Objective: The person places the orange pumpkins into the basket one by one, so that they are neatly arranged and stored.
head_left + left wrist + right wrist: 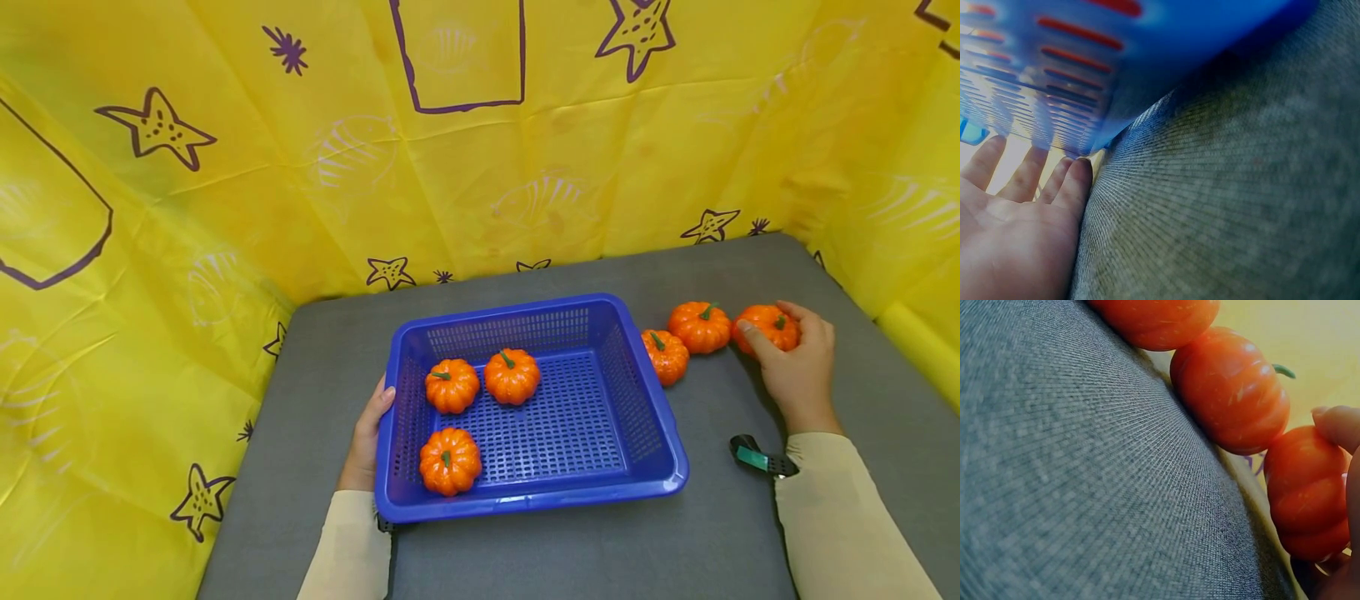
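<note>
At the right, my right hand [806, 371] holds an orange toy pumpkin [767, 329], thumb on the near side and fingers around the far side. In the right wrist view this pumpkin [1307, 494] stands beside another pumpkin [1230, 390]. Two more pumpkins, one [699, 327] close to the held one and one [664, 357] against the basket, sit in a row on the table. My left hand [367, 437] grips the left side of a blue plastic basket [532, 502]; in the left wrist view its fingers [1025, 175] touch the slotted wall.
Inside the basket lie three pumpkins: one at the back left [452, 386], one near the middle [512, 377] and one at the front left [450, 462]. A grey cloth covers the table [712, 517]. Yellow patterned curtain [480, 183] hangs behind and at both sides.
</note>
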Demonstrator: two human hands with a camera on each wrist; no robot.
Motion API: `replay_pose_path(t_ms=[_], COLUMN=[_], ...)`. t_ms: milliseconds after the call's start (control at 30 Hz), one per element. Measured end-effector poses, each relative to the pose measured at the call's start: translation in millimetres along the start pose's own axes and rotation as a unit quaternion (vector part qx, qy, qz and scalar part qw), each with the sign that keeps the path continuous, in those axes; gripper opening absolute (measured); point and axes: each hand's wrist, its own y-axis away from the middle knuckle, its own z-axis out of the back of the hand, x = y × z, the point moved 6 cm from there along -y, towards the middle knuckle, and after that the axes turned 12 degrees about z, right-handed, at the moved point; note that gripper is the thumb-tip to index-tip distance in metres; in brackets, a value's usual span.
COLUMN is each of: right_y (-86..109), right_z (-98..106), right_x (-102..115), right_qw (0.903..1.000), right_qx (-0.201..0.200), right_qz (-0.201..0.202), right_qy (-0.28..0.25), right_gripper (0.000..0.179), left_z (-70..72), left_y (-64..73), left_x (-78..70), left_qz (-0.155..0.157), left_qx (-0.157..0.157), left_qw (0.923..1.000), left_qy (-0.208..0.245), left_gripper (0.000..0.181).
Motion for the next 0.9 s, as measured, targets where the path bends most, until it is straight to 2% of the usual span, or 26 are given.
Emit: replay_pose_path(t_ms=[300, 667, 900], right_y=[-0.2, -1.8, -1.5], right_z=[0, -1, 1], right_x=[4, 19, 22], right_qw=[0.9994, 0.9974, 0.9966], right_qx=[-0.019, -0.029, -0.04], right_qz=[0.028, 0.066, 0.071], right_qy=[-0.002, -0.005, -0.015], right_gripper=[0.061, 0.06, 0.06], left_z=[1.3, 1.2, 1.9], left_y=[-0.5, -0.5, -1.5], left_x=[1.2, 0.4, 1.2], left_qz=[0.005, -0.006, -0.001], left_qx=[-0.017, -0.01, -0.01], left_qw=[0.9998, 0.9999, 0.9999], left_qy=[0.001, 0.002, 0.004], left_gripper=[0.067, 0.067, 0.067])
